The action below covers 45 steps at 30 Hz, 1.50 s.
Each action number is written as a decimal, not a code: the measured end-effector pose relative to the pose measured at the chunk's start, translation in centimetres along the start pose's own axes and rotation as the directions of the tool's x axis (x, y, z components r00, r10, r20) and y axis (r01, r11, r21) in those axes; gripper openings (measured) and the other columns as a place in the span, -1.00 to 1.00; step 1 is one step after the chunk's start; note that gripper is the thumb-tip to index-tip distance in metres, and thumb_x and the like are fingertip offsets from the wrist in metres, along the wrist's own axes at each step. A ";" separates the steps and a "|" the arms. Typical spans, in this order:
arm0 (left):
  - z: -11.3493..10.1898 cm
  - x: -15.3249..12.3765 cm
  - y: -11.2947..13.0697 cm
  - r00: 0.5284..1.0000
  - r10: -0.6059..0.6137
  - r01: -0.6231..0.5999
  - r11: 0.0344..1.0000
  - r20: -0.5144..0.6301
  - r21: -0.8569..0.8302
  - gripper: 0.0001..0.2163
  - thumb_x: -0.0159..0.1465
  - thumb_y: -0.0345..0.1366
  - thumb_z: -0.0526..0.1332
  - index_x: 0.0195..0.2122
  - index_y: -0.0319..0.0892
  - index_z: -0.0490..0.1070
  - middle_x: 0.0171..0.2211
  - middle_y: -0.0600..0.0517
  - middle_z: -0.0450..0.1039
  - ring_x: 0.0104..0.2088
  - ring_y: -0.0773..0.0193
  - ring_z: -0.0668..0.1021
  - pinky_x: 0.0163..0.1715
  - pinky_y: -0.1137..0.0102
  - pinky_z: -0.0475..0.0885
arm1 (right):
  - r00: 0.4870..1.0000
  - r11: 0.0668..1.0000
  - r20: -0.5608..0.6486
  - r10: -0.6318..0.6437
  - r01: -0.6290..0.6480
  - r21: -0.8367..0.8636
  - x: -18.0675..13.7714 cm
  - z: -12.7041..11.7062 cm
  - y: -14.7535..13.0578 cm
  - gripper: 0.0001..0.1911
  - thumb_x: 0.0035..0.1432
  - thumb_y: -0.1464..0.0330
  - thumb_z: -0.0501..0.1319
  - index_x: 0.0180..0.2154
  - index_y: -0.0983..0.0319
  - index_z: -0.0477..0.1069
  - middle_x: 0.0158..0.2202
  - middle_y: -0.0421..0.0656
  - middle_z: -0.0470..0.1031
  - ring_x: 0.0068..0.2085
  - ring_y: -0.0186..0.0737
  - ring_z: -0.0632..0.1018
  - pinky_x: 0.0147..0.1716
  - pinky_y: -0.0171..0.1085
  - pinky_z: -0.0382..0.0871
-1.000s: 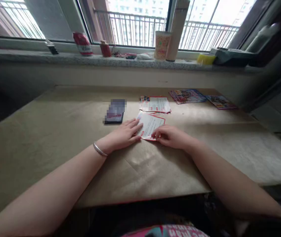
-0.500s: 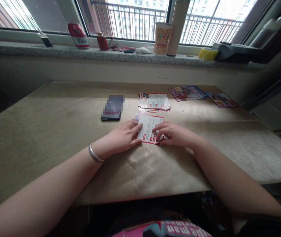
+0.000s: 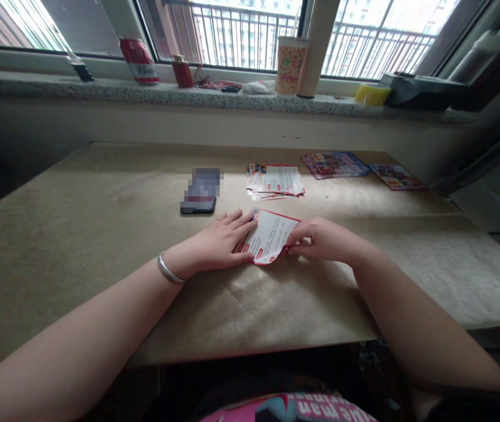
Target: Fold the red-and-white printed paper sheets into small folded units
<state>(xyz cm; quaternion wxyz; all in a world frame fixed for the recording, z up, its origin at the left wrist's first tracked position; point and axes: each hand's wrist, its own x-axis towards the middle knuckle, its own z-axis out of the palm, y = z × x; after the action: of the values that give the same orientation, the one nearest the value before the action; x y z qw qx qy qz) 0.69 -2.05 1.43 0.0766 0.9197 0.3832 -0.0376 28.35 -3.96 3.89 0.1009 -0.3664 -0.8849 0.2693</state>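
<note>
A printed card [image 3: 269,233] with a white face and red border lies turned at a slant on the table in front of me. My left hand [image 3: 225,237] rests flat over its left side, fingers spread. At the card's right edge, my right hand [image 3: 315,239] pinches it between thumb and fingers, and the near right corner curls up. Just beyond the card is an uneven stack of similar cards [image 3: 276,180]. A dark phone [image 3: 201,190], partly blurred out, lies to the left of that stack.
Farther right lie colourful picture cards [image 3: 336,165] and another small pile of cards [image 3: 397,176]. Along the windowsill [image 3: 232,101] stand a red can [image 3: 139,61], a red bottle [image 3: 182,71], a patterned paper cup [image 3: 290,65] and a yellow object [image 3: 373,94].
The card has turned and its near right corner now lifts. My right hand has shifted slightly right and closed on the card's edge. My left hand stays on the card's left side.
</note>
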 end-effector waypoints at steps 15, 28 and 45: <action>-0.2 0.2 0.1 0.991 0.128 -0.132 0.986 -0.050 -0.102 -0.55 0.43 -0.09 -0.01 0.32 0.02 0.20 0.39 -0.06 0.02 0.37 0.01 0.14 0.35 0.14 0.05 | 0.938 0.940 -0.083 0.336 -0.328 0.098 1.5 2.2 -0.5 -0.84 0.20 0.30 0.23 -0.34 0.22 0.55 -0.39 -0.16 0.59 -0.37 -0.27 0.50 -0.38 -0.30 0.24; -0.6 0.2 0.6 0.987 0.122 -0.136 0.981 -0.105 -0.137 -0.39 0.45 0.03 -0.18 0.40 -0.26 -0.01 0.36 -0.13 0.10 0.36 0.09 0.19 0.34 0.24 0.07 | 0.885 0.906 -0.301 0.356 -0.406 -0.122 2.1 3.1 -0.3 -0.85 0.19 0.22 0.26 -0.29 0.11 0.58 -0.32 -0.19 0.57 -0.32 -0.23 0.50 -0.41 -0.29 0.20; -0.3 0.3 1.4 0.965 0.210 -0.207 0.978 -0.156 0.037 -0.54 0.43 -0.12 0.04 0.34 -0.02 0.18 0.32 -0.14 0.15 0.30 -0.03 0.28 0.27 0.13 0.22 | 0.825 0.878 -0.470 0.315 -0.442 -0.186 3.5 3.0 0.4 -0.82 0.22 0.23 0.23 -0.32 0.11 0.58 -0.28 -0.18 0.60 -0.26 -0.20 0.53 -0.34 -0.26 0.28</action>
<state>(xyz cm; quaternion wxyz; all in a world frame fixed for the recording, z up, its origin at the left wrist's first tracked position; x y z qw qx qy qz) 1.88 -2.73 1.87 0.0400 0.9557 0.2889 0.0402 24.99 -2.52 1.14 0.1811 -0.5966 -0.7790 0.0666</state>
